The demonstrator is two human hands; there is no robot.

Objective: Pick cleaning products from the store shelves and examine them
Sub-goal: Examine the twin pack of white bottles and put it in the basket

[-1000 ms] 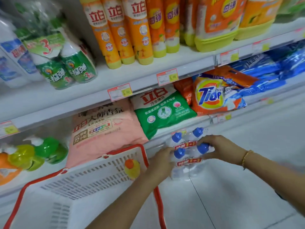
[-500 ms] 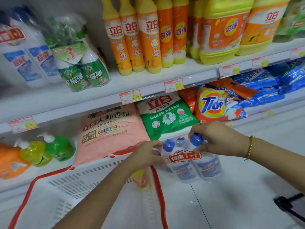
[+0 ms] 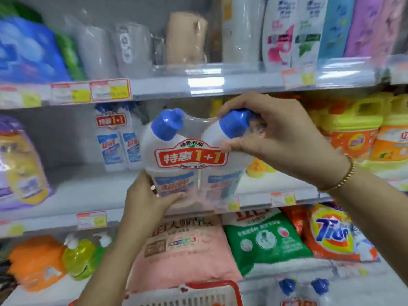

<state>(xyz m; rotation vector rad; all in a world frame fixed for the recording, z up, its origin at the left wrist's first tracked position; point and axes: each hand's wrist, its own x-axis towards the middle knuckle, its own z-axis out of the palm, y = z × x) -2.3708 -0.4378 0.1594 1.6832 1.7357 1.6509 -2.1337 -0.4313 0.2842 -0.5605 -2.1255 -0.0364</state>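
A twin-pack of cleaner bottles is held upright: base gripped by left hand, right cap pinched by right hand.

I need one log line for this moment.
left hand: holds base of plastic-wrapped twin-pack of white blue-capped bottles | right hand: grips its top | pack: upright, off shelf

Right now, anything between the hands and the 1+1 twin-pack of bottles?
Nothing visible: both touch the twin-pack. The right hand grips its right blue cap; the left hand holds its lower left.
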